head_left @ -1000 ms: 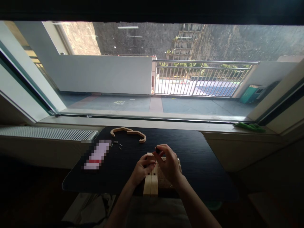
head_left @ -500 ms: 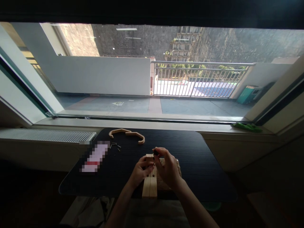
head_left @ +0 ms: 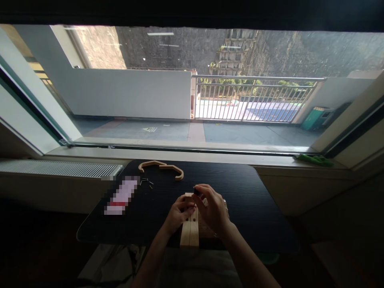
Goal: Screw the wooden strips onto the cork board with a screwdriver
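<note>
Your right hand [head_left: 214, 206] pinches a small dark-handled tool [head_left: 197, 191] over two straight, pale wooden bars [head_left: 189, 236], which lie side by side at the near edge of the black wood-grained table [head_left: 255, 208]. The bars look smooth and square-ended, each showing a dark round hole. Your left hand [head_left: 177, 214] curls over their far part; whether its fingertips pinch anything, I cannot tell.
</note>
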`<state>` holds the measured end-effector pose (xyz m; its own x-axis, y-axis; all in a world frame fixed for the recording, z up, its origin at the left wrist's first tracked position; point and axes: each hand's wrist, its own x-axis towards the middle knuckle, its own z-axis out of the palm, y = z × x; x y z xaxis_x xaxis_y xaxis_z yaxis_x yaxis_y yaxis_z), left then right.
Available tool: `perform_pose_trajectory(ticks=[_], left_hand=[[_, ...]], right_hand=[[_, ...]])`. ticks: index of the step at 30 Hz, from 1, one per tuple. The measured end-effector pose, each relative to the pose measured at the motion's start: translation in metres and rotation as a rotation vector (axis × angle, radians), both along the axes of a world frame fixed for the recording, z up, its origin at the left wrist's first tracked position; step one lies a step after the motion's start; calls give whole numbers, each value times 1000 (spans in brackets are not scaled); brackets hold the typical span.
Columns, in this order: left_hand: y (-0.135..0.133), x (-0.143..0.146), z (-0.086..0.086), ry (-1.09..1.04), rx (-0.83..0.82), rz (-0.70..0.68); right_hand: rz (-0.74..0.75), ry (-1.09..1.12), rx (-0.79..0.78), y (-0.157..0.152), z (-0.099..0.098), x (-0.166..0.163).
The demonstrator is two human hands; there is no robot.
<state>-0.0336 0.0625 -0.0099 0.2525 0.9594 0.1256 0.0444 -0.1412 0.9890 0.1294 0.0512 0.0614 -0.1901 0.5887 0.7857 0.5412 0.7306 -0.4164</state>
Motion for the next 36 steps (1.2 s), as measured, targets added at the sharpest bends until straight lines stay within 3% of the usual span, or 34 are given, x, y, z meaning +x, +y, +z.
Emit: perform_pose_trajectory(ticks=[7, 36], left_hand=[[-1, -1, 3, -9, -14, -14], [2, 1, -8, -19, 11, 8]], right_hand=[[67, 14, -15, -1, 1, 1], [47, 77, -92, 3, -5, 2]])
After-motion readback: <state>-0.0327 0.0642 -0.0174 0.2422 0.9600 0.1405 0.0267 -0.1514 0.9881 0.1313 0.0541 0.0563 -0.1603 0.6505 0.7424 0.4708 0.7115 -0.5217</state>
